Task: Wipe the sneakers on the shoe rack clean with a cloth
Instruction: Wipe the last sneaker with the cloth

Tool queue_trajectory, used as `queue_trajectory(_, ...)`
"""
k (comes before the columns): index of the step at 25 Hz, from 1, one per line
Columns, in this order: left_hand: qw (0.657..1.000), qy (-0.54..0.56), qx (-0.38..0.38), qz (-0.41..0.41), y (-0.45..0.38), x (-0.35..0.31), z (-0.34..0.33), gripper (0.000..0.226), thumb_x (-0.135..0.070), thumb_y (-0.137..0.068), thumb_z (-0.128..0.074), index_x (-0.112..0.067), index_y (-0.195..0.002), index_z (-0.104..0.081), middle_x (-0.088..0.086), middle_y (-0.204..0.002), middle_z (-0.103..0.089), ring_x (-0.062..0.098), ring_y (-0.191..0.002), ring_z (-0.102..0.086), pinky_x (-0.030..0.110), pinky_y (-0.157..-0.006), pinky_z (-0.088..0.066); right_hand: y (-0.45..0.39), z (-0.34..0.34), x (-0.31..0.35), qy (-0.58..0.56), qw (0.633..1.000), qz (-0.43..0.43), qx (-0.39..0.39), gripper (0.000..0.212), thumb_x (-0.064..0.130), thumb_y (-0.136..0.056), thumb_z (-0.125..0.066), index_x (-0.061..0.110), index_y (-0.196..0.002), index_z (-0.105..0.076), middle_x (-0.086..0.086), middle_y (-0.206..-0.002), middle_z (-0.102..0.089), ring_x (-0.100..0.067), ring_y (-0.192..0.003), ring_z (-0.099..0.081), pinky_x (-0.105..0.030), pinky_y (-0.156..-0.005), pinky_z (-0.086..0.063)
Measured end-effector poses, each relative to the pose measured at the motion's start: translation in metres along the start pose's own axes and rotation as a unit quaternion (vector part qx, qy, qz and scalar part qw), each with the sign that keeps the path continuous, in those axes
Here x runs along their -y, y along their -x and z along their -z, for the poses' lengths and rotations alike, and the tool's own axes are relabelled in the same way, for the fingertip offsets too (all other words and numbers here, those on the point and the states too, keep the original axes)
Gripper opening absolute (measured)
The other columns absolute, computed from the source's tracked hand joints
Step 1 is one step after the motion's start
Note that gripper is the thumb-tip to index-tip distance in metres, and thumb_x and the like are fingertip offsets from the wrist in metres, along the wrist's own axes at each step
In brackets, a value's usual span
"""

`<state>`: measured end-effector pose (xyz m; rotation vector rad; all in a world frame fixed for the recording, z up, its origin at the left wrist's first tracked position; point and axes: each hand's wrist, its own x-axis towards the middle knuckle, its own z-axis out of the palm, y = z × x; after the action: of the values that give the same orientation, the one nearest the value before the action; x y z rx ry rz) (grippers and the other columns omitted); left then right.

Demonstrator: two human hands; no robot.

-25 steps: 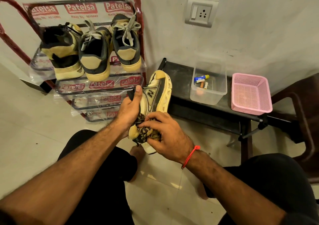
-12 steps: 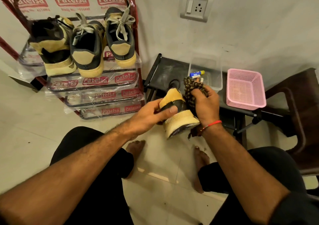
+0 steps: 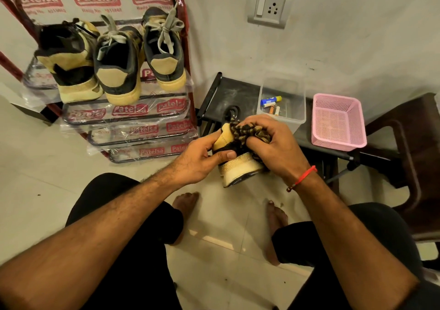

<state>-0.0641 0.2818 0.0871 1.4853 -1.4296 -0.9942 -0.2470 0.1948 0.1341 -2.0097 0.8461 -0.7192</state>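
At centre frame, the left hand grips a tan sneaker by its heel while the right hand clutches a patterned cloth against it. Upper left, three sneakers sit on the shoe rack. Behind the hands, a clear tub and pink basket rest on a black bench.

At the upper left of the frame, the shoe rack carries three sneakers on its top shelf. Right of centre, a dark table holds a clear container and a pink basket.
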Motion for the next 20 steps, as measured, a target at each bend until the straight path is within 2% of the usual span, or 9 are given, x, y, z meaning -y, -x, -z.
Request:
queue_trajectory(2,1.0,-0.002,-0.013,-0.006,0.001,-0.001,0.006,0.033,-0.022,-0.094,-0.07,-0.023,-0.127,-0.063,-0.015,-0.11,-0.07,-0.002,-0.105,-0.066,0.02,-0.093,-0.051,0.005,0.002,0.01,-0.018,0.993,0.089,0.072,0.03,0.016,-0.076,-0.059,0.015,-0.102,-0.073,-0.001,-0.112,-0.065,-0.011,-0.107,-0.061,-0.022,-0.094,-0.049)
queue_trajectory(4,1.0,-0.003,-0.015,-0.018,0.002,-0.001,0.008,0.041,-0.016,-0.092,-0.071,-0.022,-0.132,-0.061,-0.015,-0.114,-0.07,-0.002,-0.11,-0.065,0.018,-0.097,-0.049,0.005,0.001,0.005,0.003,0.989,0.115,0.092,0.031,0.021,-0.075,-0.057,0.016,-0.102,-0.073,0.001,-0.113,-0.064,-0.012,-0.107,-0.061,-0.023,-0.095,-0.05)
queue_trajectory(6,0.999,0.031,-0.006,-0.014,0.004,-0.006,0.006,0.039,-0.022,-0.089,-0.072,-0.025,-0.127,-0.063,-0.018,-0.108,-0.073,0.0,-0.109,-0.066,0.019,-0.097,-0.051,-0.003,-0.001,-0.012,0.036,0.997,0.067,0.021,0.031,0.027,-0.076,-0.055,0.018,-0.101,-0.071,0.001,-0.109,-0.065,-0.013,-0.106,-0.061,-0.032,-0.096,-0.051)
queue_trajectory(9,0.996,0.093,-0.005,-0.014,0.003,-0.013,0.001,0.033,-0.026,-0.086,-0.069,-0.026,-0.119,-0.065,-0.019,-0.102,-0.074,0.003,-0.104,-0.068,0.025,-0.094,-0.054,-0.008,0.004,-0.025,0.023,0.998,-0.017,-0.062,0.027,0.022,-0.076,-0.054,0.02,-0.099,-0.068,0.002,-0.105,-0.065,-0.015,-0.104,-0.06,-0.04,-0.097,-0.051)
queue_trajectory(12,0.997,0.075,0.006,-0.019,0.003,-0.01,0.004,0.039,-0.023,-0.087,-0.071,-0.022,-0.125,-0.063,-0.014,-0.108,-0.074,0.005,-0.109,-0.067,0.027,-0.096,-0.054,0.003,0.006,-0.009,-0.001,0.996,0.091,-0.004,0.03,0.015,-0.073,-0.052,0.012,-0.097,-0.071,-0.004,-0.11,-0.064,-0.015,-0.109,-0.06,-0.027,-0.099,-0.047)
queue_trajectory(14,0.999,0.028,0.02,-0.031,0.005,-0.004,0.004,0.042,-0.014,-0.091,-0.071,-0.017,-0.132,-0.061,-0.013,-0.112,-0.071,0.003,-0.112,-0.066,0.022,-0.096,-0.052,0.01,0.004,0.007,0.004,0.98,0.184,0.08,0.029,0.007,-0.072,-0.055,0.006,-0.094,-0.073,-0.007,-0.11,-0.063,-0.019,-0.109,-0.06,-0.028,-0.098,-0.046)
queue_trajectory(16,0.999,0.016,0.019,-0.032,0.005,-0.004,0.004,0.041,-0.011,-0.093,-0.071,-0.018,-0.132,-0.062,-0.017,-0.111,-0.071,0.0,-0.11,-0.065,0.019,-0.095,-0.05,0.006,0.004,0.005,0.013,0.971,0.218,0.1,0.027,0.005,-0.072,-0.057,0.004,-0.092,-0.075,-0.008,-0.11,-0.062,-0.022,-0.109,-0.059,-0.032,-0.097,-0.047)
queue_trajectory(18,0.999,0.043,0.021,-0.014,0.004,-0.006,0.006,0.042,-0.017,-0.09,-0.072,-0.022,-0.13,-0.062,-0.019,-0.111,-0.073,0.001,-0.11,-0.066,0.021,-0.096,-0.05,0.0,0.005,-0.012,-0.004,0.981,0.183,0.056,0.024,0.008,-0.071,-0.057,0.006,-0.088,-0.074,-0.008,-0.108,-0.063,-0.018,-0.107,-0.06,-0.029,-0.095,-0.049)
queue_trajectory(20,0.997,0.074,0.024,-0.004,0.005,-0.005,0.008,0.044,-0.023,-0.087,-0.073,-0.027,-0.13,-0.062,-0.014,-0.119,-0.073,0.008,-0.117,-0.065,0.029,-0.103,-0.051,-0.005,0.007,-0.037,0.041,0.993,0.11,0.016,0.023,0.014,-0.072,-0.058,0.009,-0.088,-0.074,-0.005,-0.106,-0.064,-0.018,-0.103,-0.061,-0.033,-0.094,-0.052)
